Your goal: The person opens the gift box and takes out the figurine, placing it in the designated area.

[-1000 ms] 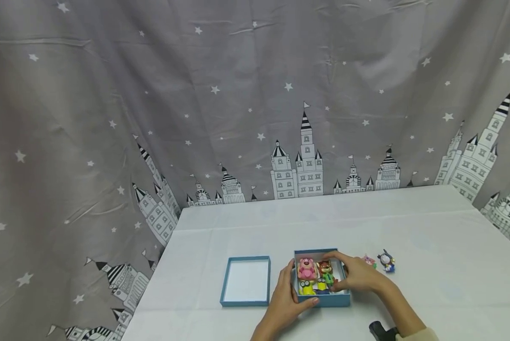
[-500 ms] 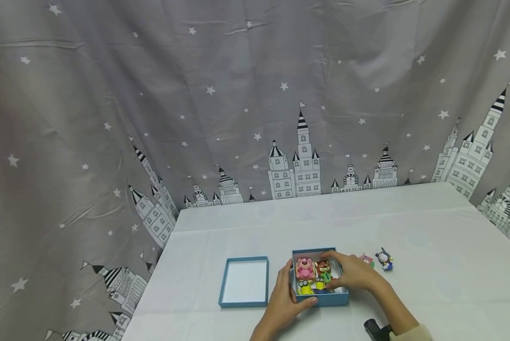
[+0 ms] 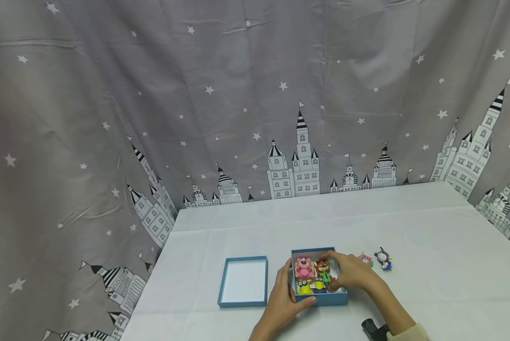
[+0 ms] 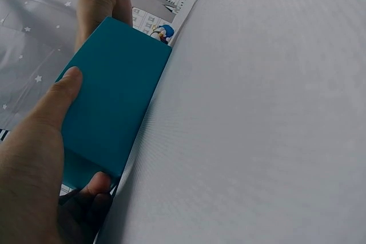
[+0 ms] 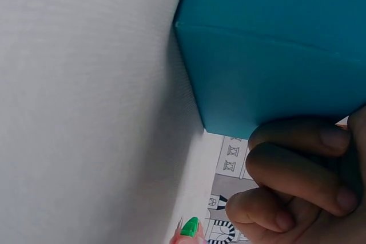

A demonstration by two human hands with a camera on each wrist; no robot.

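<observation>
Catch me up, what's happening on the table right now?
A person has both hands on an open blue box of small toy figures. The left hand holds the box's left side and near corner. The right hand lies over the right side, fingers curled against the box wall. The lid lies upturned on the table to the left of the box. Two more figures stand outside on the right.
</observation>
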